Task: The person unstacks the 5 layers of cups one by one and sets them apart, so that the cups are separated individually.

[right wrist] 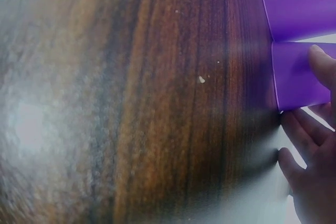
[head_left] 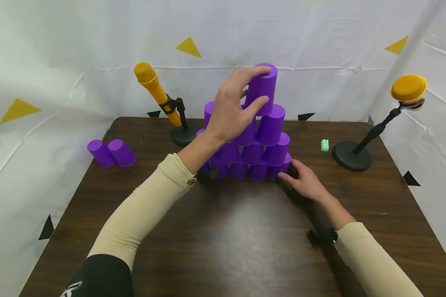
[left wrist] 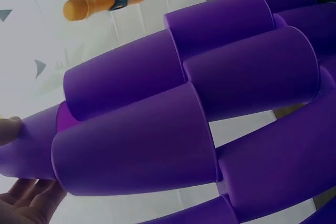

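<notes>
Purple cups stand upside down in a stepped stack at the table's back middle. My left hand (head_left: 233,105) grips the topmost cup (head_left: 262,88) between thumb and fingers; in the left wrist view this cup (left wrist: 34,142) is at the left, against the row below. My right hand (head_left: 307,181) touches the bottom row's right end cup (head_left: 280,167), and the right wrist view shows the thumb of that hand (right wrist: 315,166) on this cup (right wrist: 299,74). My left hand and forearm hide part of the stack's left side.
Two more purple cups (head_left: 122,152) stand side by side at the table's left. A yellow microphone (head_left: 157,93) on a black stand is behind left, another (head_left: 409,88) at the right. A small green block (head_left: 325,144) lies near the right stand.
</notes>
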`<state>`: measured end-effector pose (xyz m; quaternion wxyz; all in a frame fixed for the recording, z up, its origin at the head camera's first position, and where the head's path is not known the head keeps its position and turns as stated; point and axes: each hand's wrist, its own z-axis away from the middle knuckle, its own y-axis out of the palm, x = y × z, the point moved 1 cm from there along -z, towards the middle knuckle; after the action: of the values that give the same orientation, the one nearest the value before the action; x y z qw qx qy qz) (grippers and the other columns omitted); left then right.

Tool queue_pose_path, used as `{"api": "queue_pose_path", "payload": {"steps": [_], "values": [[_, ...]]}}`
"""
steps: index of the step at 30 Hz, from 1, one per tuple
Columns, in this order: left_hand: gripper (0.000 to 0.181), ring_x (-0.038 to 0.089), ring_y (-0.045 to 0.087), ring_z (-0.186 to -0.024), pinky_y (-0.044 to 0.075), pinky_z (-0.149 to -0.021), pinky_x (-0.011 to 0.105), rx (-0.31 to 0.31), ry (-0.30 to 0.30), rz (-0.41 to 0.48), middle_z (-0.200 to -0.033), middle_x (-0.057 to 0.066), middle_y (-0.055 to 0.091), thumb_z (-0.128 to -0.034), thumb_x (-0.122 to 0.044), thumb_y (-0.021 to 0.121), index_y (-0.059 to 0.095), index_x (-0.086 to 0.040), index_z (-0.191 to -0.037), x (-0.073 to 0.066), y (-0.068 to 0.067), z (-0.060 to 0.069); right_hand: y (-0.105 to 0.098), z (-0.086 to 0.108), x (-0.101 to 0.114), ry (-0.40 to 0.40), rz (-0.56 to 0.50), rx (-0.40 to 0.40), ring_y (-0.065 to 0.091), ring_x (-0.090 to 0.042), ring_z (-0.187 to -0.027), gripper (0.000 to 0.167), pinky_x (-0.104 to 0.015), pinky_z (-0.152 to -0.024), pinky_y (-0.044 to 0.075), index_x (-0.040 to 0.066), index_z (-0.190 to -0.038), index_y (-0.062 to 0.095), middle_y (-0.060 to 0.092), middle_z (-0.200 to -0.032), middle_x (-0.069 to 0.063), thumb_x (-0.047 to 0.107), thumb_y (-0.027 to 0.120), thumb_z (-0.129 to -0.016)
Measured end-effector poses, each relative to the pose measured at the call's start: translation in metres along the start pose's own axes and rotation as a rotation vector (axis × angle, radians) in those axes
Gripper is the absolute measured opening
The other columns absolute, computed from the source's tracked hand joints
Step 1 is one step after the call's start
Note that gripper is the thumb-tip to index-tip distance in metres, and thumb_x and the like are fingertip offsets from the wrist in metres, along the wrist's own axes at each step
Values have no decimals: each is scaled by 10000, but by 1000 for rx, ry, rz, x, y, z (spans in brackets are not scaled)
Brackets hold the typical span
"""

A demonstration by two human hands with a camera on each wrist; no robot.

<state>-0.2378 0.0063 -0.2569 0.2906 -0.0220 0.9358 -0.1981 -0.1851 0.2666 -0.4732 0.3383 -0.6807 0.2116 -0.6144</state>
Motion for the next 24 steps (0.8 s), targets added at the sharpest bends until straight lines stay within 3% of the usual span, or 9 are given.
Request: {"api": "queue_pose_path", "payload": {"steps": [5,10,13,16,18,24], "values": [[477,152,564,-1127,531,-883,317,-100,11,42,-1276,122,562,-875,-61,726,554,-7,-1317,-16,-21,9,1,0,0,-5,-11,6,472,-404,-1279,625,-581,-1070,314,26,-1427,435,522,-1369,-227,383,634,-954],[433,197,600,-1038,554,-843,400,-268,64,64,-1194,191,583,-814,78,723,557,110,-1213,-44,-63,26,0,0,2,-15,-14,0,482,-400,-1269,606,-579,-1066,320,25,-1411,451,536,-1353,-223,375,638,-953],[429,256,618,-1005,564,-813,403,-367,34,106,-1175,153,601,-795,96,715,553,126,-1191,-45,-90,42,-1,1,3,-18,-11,1,480,-404,-1269,600,-580,-1066,317,19,-1408,452,536,-1351,-227,365,638,-955],[433,326,613,-1013,561,-818,383,-454,-48,152,-1196,129,592,-795,84,707,563,84,-1203,-34,-115,64,-1,1,5,-21,-8,-1,480,-405,-1269,600,-580,-1067,317,17,-1412,449,533,-1353,-230,358,639,-956],[446,341,609,-1043,554,-840,373,-493,-120,135,-1216,132,579,-807,69,707,565,40,-1229,-23,-129,82,-1,1,5,-22,-7,-2,480,-406,-1268,603,-582,-1066,316,15,-1414,447,532,-1353,-231,357,639,-956],[463,269,598,-1136,523,-910,405,-539,-401,-62,-1268,85,564,-842,43,710,556,-33,-1271,20,-156,137,0,1,3,-10,-1,2,470,-411,-1277,620,-586,-1072,306,11,-1417,440,521,-1364,-237,373,637,-954]]}}
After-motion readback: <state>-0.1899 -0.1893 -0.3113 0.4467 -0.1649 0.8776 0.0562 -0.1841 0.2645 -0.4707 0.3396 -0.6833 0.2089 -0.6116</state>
